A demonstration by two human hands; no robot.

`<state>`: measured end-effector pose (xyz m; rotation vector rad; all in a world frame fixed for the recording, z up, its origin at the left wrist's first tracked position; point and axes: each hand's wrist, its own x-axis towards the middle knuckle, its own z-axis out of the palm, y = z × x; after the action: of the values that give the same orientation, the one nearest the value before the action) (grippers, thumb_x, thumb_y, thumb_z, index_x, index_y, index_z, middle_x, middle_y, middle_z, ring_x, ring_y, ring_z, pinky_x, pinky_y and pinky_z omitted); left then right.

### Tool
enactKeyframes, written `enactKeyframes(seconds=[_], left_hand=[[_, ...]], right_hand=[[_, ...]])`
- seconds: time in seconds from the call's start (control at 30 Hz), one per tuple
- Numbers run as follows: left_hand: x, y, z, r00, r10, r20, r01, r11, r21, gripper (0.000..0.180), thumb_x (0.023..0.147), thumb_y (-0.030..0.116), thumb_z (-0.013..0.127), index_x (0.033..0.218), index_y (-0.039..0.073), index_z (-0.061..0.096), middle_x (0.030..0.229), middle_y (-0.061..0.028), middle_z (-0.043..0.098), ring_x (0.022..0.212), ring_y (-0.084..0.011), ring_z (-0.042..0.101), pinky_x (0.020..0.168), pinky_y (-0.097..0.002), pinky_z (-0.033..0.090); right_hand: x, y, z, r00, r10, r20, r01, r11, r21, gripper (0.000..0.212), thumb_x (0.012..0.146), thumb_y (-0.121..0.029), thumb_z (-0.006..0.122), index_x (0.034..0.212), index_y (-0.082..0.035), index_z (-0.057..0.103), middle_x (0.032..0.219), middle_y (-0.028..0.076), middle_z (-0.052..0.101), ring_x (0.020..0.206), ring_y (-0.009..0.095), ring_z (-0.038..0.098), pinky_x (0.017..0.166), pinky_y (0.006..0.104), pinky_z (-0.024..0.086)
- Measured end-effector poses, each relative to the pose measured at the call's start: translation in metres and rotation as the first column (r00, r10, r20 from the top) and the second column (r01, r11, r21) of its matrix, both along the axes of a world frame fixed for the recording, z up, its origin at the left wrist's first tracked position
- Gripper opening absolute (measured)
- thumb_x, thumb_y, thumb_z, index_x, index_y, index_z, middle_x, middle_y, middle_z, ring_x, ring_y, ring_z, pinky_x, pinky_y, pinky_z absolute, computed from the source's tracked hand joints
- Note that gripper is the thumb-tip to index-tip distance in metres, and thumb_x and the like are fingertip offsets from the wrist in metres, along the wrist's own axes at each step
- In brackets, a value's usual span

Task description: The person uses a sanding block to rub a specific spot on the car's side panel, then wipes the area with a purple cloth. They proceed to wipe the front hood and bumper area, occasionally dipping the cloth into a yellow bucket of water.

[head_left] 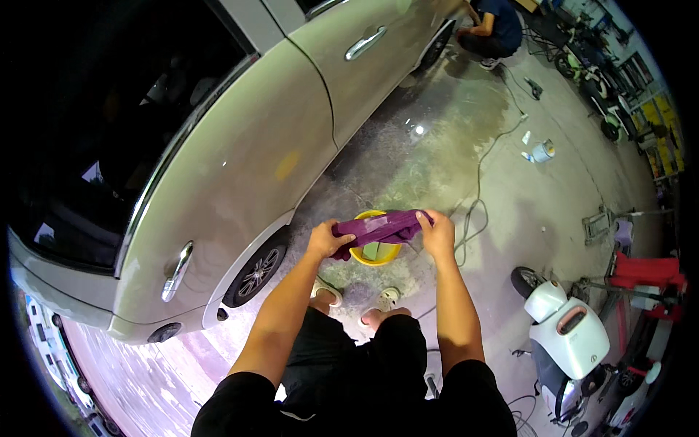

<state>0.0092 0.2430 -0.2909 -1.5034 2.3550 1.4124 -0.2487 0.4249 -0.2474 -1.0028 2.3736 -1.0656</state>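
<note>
Cloth of deep purple (386, 227) stretched crosswise between the person's two hands, bunched in soft folds along its length. The left hand (331, 240) grasped one end, thumb laid over the fabric and a loose part drooping below; the right hand (437, 231) pinched the other end between thumb and fingers. From above, the cloth crossed over a round yellow bucket (394, 257), hiding part of its opening; something pale green showed inside, too obscured to identify. The bucket stood on the concrete floor (429, 164), just ahead of the person's light-coloured clogs (389, 297).

Along the left side stood a pale, glossy car (218, 164) with chrome door handles (177, 271) and a spoked alloy wheel (258, 277) near the left forearm. Farther off, a co-worker in a dark blue shirt (505, 25) crouched beside the car's other visible wheel (439, 46). To the right, a thin cable (479, 178) curved across the floor, a small can (543, 151) lay well apart from the bucket, and a white motor scooter (568, 331) was parked.
</note>
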Motion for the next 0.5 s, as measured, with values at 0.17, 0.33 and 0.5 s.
enactKeyframes(seconds=[0.17, 0.33, 0.5], left_hand=[[-0.014, -0.006, 0.064, 0.992, -0.115, 0.061, 0.122, 0.984, -0.13, 0.059, 0.068, 0.038, 0.093, 0.112, 0.006, 0.07, 0.104, -0.0215, 0.073, 0.099, -0.0389, 0.071, 0.089, -0.046, 0.056], [-0.006, 0.001, 0.05, 0.999, 0.023, -0.034, -0.031, 0.967, -0.254, 0.053, 0.076, 0.027, 0.085, 0.122, 0.009, 0.065, 0.111, -0.0255, 0.067, 0.105, -0.0447, 0.066, 0.096, -0.0484, 0.053], [-0.002, -0.01, 0.036, 0.985, 0.059, -0.165, -0.116, 0.926, -0.359, 0.047, 0.091, 0.025, 0.071, 0.135, 0.014, 0.063, 0.12, -0.0249, 0.068, 0.11, -0.0462, 0.064, 0.099, -0.0489, 0.052]], right_hand=[[-0.013, -0.002, 0.081, 0.988, -0.096, 0.121, 0.113, 0.984, -0.137, 0.028, 0.096, -0.029, 0.072, 0.097, -0.001, 0.075, 0.084, 0.02, 0.073, 0.076, 0.033, 0.071, 0.07, 0.0401, 0.053], [0.009, -0.035, 0.171, 0.964, 0.178, 0.195, -0.112, 0.945, -0.307, 0.026, 0.096, -0.025, 0.073, 0.1, 0.001, 0.074, 0.084, 0.016, 0.075, 0.074, 0.022, 0.072, 0.069, 0.0345, 0.055], [0.035, -0.067, 0.229, 0.92, 0.386, -0.066, -0.39, 0.883, -0.261, 0.021, 0.096, -0.022, 0.07, 0.099, -0.001, 0.073, 0.085, 0.017, 0.074, 0.077, 0.031, 0.072, 0.072, 0.0387, 0.055]])
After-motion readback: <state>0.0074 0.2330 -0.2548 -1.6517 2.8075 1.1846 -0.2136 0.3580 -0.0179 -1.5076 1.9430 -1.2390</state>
